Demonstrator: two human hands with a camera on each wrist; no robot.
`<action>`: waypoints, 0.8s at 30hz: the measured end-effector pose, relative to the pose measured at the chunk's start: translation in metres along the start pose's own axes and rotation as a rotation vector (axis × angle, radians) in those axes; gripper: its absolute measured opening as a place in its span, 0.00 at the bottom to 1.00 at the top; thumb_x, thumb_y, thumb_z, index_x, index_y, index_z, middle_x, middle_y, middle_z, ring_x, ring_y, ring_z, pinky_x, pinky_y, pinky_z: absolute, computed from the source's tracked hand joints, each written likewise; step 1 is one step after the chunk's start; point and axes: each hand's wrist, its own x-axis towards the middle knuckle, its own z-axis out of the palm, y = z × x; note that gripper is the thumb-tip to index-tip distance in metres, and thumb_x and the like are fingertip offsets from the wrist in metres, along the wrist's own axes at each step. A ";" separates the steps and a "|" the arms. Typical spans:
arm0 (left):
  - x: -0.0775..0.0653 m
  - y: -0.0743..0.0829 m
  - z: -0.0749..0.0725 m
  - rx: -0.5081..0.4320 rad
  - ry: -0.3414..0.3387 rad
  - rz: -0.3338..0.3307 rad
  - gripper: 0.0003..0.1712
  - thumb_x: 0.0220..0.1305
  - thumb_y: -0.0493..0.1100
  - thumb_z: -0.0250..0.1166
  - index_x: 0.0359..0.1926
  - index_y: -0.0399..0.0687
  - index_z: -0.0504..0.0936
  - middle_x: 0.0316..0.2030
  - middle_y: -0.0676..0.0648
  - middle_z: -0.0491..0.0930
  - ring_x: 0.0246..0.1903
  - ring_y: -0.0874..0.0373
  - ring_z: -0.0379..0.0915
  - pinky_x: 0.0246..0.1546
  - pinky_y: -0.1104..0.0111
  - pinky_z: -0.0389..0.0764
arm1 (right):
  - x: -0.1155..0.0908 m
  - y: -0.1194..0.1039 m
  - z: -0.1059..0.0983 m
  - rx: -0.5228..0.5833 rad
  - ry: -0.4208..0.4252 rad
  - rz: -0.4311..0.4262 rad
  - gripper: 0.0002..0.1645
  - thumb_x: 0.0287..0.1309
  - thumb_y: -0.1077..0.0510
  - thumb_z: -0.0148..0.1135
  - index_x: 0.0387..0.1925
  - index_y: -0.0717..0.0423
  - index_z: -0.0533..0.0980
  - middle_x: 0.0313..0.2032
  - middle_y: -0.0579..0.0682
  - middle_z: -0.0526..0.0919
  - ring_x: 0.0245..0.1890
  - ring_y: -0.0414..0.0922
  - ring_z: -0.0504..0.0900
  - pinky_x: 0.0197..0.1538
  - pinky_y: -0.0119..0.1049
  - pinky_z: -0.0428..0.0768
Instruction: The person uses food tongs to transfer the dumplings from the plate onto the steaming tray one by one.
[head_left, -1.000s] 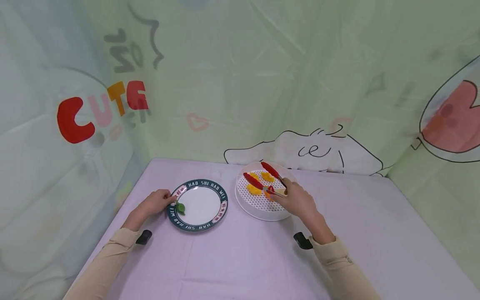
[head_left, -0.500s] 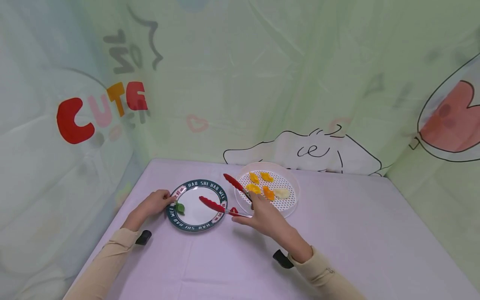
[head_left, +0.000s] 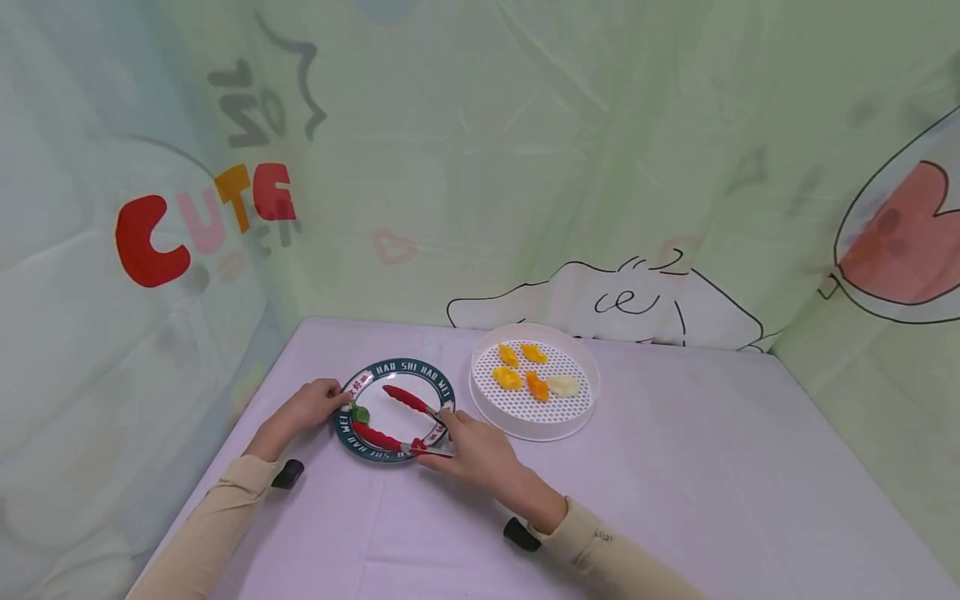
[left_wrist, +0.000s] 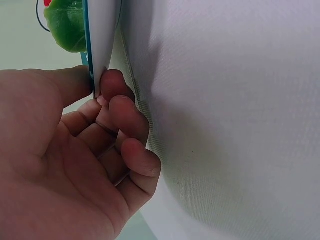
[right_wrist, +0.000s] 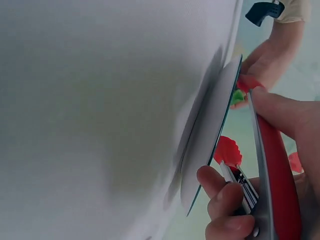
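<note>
My left hand pinches the left rim of a white plate with a dark green lettered border. In the left wrist view the thumb lies on top of the rim and the fingertips are beneath it. A small green dumpling-like piece lies on the plate beside that hand. Red-tipped tongs are held in my right hand, their two arms spread apart over the plate. One tip is close to the green piece; whether they touch cannot be told. The right wrist view shows the tongs' red handle under my thumb.
Behind and right of the plate stands a round white steamer tray with a perforated base. Several yellow, orange and white dumpling-like pieces lie in it. A pale cloth covers the table, and printed curtains hang behind it.
My right hand has carried the tongs leftward from over the steamer tray to over the plate. The left hand, the plate and the green piece have stayed in place.
</note>
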 end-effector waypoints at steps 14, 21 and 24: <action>0.001 -0.001 0.000 -0.001 0.002 0.010 0.15 0.75 0.47 0.57 0.33 0.40 0.73 0.26 0.46 0.71 0.30 0.54 0.69 0.31 0.67 0.69 | 0.005 -0.015 0.005 -0.050 0.013 -0.018 0.33 0.58 0.34 0.67 0.59 0.45 0.77 0.50 0.50 0.85 0.35 0.42 0.76 0.28 0.30 0.68; 0.002 -0.003 0.002 0.006 0.007 0.002 0.15 0.75 0.47 0.57 0.33 0.40 0.74 0.26 0.46 0.72 0.29 0.54 0.69 0.31 0.67 0.69 | 0.005 -0.015 0.005 -0.067 0.032 -0.035 0.32 0.58 0.37 0.68 0.59 0.46 0.78 0.45 0.48 0.86 0.31 0.41 0.74 0.27 0.30 0.67; 0.004 -0.003 0.002 0.010 0.009 -0.008 0.15 0.75 0.47 0.57 0.33 0.41 0.74 0.26 0.46 0.72 0.30 0.54 0.69 0.31 0.68 0.69 | 0.005 -0.015 0.005 -0.064 0.034 -0.035 0.32 0.58 0.36 0.69 0.59 0.46 0.78 0.45 0.47 0.86 0.31 0.40 0.74 0.28 0.29 0.67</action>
